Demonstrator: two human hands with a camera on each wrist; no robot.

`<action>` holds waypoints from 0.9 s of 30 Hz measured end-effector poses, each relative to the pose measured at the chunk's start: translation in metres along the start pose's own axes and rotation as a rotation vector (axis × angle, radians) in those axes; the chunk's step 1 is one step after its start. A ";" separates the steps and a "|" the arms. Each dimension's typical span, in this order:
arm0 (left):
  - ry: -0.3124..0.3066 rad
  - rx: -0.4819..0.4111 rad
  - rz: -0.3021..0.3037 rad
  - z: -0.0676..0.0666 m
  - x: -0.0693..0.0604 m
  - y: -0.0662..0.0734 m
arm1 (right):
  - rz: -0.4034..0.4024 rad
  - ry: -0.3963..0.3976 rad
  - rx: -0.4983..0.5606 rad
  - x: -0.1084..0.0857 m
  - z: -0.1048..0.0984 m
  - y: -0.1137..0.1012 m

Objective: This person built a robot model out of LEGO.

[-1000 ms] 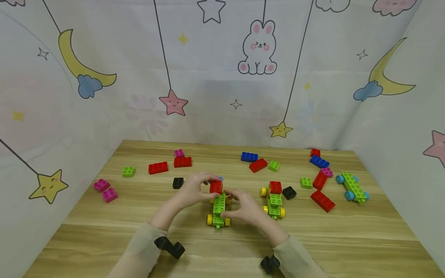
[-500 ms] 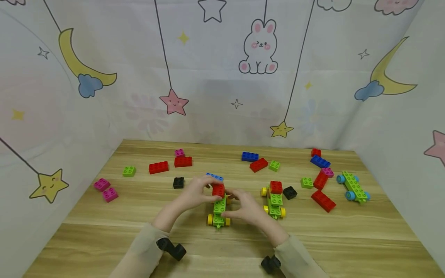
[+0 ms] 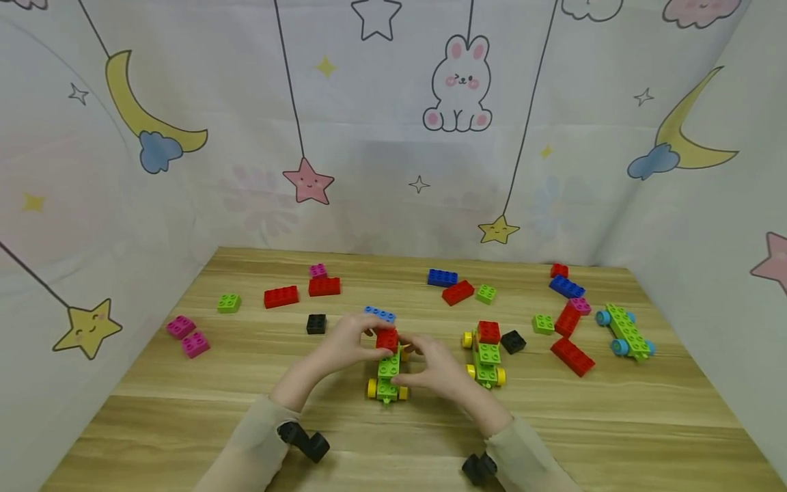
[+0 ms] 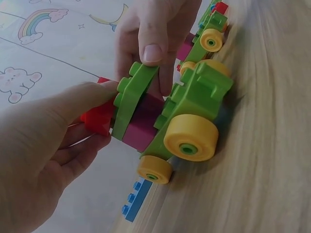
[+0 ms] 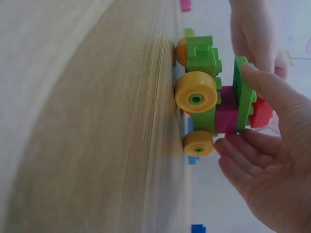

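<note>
A green toy car (image 3: 387,391) with yellow wheels stands mid-table. In the left wrist view, a purple brick (image 4: 142,124) sits on its base, and a green plate (image 4: 135,92) lies across that brick. My left hand (image 3: 341,343) pinches a red brick (image 3: 387,339) on the far end of the plate. From the other side my right hand (image 3: 438,367) holds the car's upper part. Its thumb lies against the green plate in the right wrist view, its fingers close to the purple brick (image 5: 227,110). Fingers hide part of the red brick.
Right of my hands stands a similar car (image 3: 487,355) topped by a red brick, beside a black brick (image 3: 513,342). A blue-wheeled base (image 3: 626,331) is farther right. Behind the hands lies a blue brick (image 3: 380,314). Several loose bricks lie toward the back and both sides.
My left hand has lowered the red brick toward me onto the green plate. The blue brick behind shows more fully. My right hand has stayed in place.
</note>
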State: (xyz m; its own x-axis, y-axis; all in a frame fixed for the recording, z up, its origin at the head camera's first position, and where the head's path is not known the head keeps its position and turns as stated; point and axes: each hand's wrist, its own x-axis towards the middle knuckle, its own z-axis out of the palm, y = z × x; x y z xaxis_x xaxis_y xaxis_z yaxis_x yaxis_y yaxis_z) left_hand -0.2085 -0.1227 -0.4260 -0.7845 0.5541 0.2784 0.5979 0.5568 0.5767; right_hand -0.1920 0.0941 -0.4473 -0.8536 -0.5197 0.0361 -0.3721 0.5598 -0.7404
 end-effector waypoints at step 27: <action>-0.001 0.006 -0.004 0.002 0.000 -0.001 | -0.073 0.162 0.015 0.001 0.000 -0.002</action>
State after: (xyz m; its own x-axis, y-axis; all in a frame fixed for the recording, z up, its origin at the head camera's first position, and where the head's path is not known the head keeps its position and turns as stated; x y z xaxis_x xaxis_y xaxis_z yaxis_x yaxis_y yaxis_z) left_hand -0.2089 -0.1214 -0.4280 -0.7867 0.5524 0.2757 0.5959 0.5626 0.5730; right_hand -0.1922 0.0922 -0.4460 -0.8727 -0.4470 0.1965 -0.4304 0.5140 -0.7420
